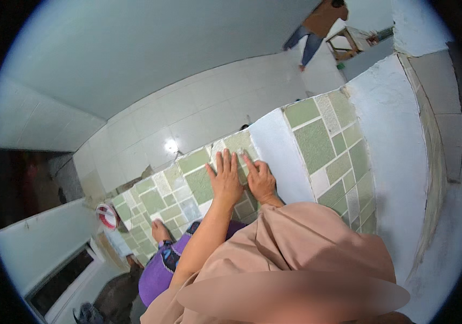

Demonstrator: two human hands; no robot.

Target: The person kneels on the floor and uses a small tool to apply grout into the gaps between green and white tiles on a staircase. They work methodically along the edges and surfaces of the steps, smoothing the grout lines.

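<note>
My left hand (225, 181) lies flat on the green and white patterned tiles (196, 186), its fingers stretched and a little apart, holding nothing. Just to its right, my right hand (262, 181) reaches out with its index finger extended onto the tiles, while the other fingers are curled. A small white smear or lump (240, 152) shows at that fingertip; what it is made of I cannot make out. Both hands rest near the far edge of the tiled strip.
A white strip (277, 148) and another tiled section (323, 146) rise to the right. Beyond the edge lies a pale tiled floor (188, 119). A round red and white container (107, 216) sits at the left end. A person in brown (324, 20) is beside a wooden table (350, 43).
</note>
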